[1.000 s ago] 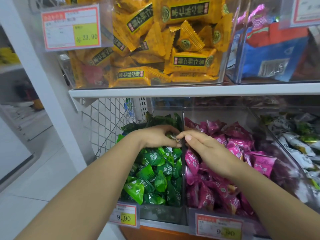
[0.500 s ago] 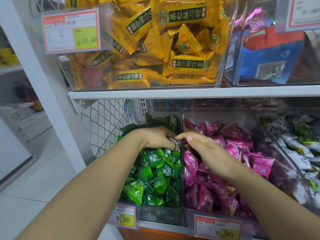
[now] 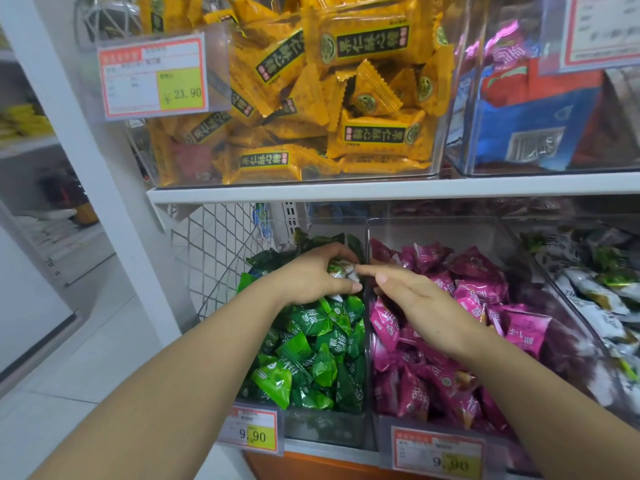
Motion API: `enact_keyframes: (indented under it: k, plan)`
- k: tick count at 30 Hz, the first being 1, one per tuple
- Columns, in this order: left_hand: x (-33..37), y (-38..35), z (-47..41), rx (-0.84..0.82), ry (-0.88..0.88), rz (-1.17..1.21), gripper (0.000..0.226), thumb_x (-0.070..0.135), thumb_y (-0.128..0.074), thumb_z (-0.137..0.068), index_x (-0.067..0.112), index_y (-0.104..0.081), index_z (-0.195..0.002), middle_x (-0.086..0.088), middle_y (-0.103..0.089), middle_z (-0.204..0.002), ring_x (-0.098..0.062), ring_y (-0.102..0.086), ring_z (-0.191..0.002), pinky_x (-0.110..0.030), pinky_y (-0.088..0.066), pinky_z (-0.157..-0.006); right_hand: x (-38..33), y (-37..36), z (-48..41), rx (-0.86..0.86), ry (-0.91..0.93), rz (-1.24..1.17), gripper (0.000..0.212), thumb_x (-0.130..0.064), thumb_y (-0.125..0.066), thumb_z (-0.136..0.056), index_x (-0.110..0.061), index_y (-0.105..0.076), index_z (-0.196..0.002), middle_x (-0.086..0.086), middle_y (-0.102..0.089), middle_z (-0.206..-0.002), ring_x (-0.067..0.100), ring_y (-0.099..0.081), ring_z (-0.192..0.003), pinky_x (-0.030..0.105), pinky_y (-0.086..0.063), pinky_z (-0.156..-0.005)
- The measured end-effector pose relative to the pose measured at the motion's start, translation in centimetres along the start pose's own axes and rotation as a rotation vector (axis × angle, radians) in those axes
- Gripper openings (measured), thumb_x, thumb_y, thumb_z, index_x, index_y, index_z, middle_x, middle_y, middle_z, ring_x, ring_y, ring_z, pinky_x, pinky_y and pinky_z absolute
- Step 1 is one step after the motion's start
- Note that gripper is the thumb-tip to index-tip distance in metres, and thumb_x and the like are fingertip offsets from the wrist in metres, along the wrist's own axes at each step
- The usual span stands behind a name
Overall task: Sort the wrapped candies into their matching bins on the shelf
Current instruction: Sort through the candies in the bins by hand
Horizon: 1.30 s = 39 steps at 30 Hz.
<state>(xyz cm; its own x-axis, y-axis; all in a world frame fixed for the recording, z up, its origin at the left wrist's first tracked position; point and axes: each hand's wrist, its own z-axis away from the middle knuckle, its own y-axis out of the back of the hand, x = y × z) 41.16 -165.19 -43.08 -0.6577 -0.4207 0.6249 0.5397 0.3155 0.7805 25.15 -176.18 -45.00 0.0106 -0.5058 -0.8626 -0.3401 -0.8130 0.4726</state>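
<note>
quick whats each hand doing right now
Left hand: closed around small white-and-green wrapped candies.
Right hand: open, holding nothing, index fingertip at those candies.

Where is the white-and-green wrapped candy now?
Head view, centre: the candy is gripped in the left hand over the clear green-candy bin, beside the right hand.

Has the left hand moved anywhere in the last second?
No. The left hand still grips the pale-wrapped candy above the green candies, right beside the bin divider, just as before.
</note>
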Motion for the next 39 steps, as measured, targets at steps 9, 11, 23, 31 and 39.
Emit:
enact_keyframes:
  k: [9, 11, 23, 31, 39]
  plan:
    - [1.2, 1.2, 3.7, 0.332, -0.074, 0.099, 0.034, 0.036, -0.066, -0.084, 0.031, -0.048, -0.112, 0.011, -0.055, -0.107, -0.010, -0.054, -0.101, -0.018, -0.040, -0.078, -1.1, 1.4, 2.2, 0.191, 0.104, 0.037, 0.030, -0.029, -0.040, -0.099, -0.033, -0.060, -0.120, -0.018, -0.058, -0.123, -0.007, -0.048, -0.116, 0.004, -0.030, -0.095]
    - [2.6, 0.8, 4.6, 0.356, -0.095, 0.122, 0.031, 0.036, -0.064, -0.085, 0.031, -0.047, -0.111, 0.015, -0.055, -0.102, -0.006, -0.055, -0.095, -0.012, -0.042, -0.073, -1.5, 2.5, 3.3, 0.221, 0.114, 0.108, 0.029, -0.029, -0.040, -0.099, -0.030, -0.063, -0.117, -0.018, -0.060, -0.118, -0.006, -0.050, -0.113, 0.005, -0.031, -0.095]
    - [16.8, -8.4, 3.7, 0.109, -0.327, 0.141, 0.016, 0.040, -0.061, -0.089, 0.033, -0.050, -0.099, 0.003, -0.060, -0.077, -0.003, -0.051, -0.056, -0.028, -0.043, -0.060, 0.8, 13.6, 12.1, 0.648, 0.009, 0.217, 0.016, -0.021, -0.057, -0.092, -0.031, -0.065, -0.082, -0.013, -0.068, -0.080, 0.004, -0.062, -0.077, 0.021, -0.047, -0.069]
    - [22.7, -14.7, -1.6, 0.114, -0.397, -0.058, 0.044, 0.045, -0.051, -0.093, 0.031, -0.043, -0.134, -0.007, -0.062, -0.119, -0.027, -0.059, -0.100, -0.033, -0.046, -0.083, 2.8, 17.7, 14.3, 0.816, -0.115, 0.197, 0.014, -0.022, -0.055, -0.093, -0.025, -0.067, -0.088, -0.014, -0.066, -0.081, 0.002, -0.059, -0.080, 0.010, -0.040, -0.065]
    - [22.9, -15.7, -1.9, 0.020, -0.482, -0.314, 0.063, 0.055, -0.042, -0.093, 0.040, -0.016, -0.148, 0.006, -0.023, -0.156, -0.018, -0.024, -0.141, -0.046, -0.024, -0.113, 4.2, 19.6, 14.4, 0.750, -0.122, 0.370, 0.023, -0.018, -0.057, -0.091, -0.024, -0.067, -0.111, -0.005, -0.065, -0.104, 0.013, -0.056, -0.097, 0.027, -0.043, -0.082]
